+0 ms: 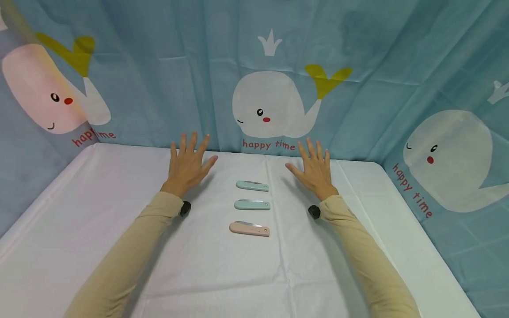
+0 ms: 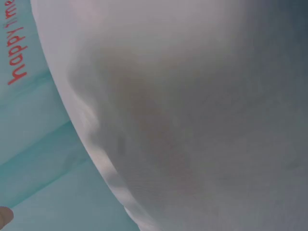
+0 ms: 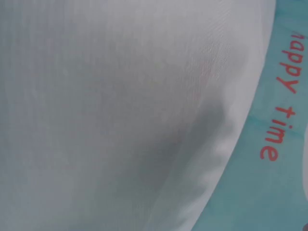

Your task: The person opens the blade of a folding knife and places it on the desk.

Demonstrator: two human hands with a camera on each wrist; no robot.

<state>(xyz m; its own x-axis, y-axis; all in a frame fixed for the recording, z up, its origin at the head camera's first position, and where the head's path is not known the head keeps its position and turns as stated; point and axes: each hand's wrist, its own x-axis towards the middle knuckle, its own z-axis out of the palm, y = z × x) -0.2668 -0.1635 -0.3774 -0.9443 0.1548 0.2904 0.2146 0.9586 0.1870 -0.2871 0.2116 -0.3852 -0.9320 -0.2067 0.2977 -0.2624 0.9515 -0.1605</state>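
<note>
Two mint pocketknives (image 1: pixel 252 205) and one pink pocketknife (image 1: pixel 249 229) lie folded on a desk (image 1: pixel 207 269). Left hand (image 1: pixel 187 168) and right hand (image 1: pixel 316 171), fingers spread, flank the farthest knife (image 1: pixel 252 186).

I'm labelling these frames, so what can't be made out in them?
- Left wrist view: left hand, all but a fingertip cut off by the left edge.
- Right wrist view: right hand, almost wholly beyond the frame's edge.
- Head view: part of the pink knife's blade, hidden by its handle.
</note>
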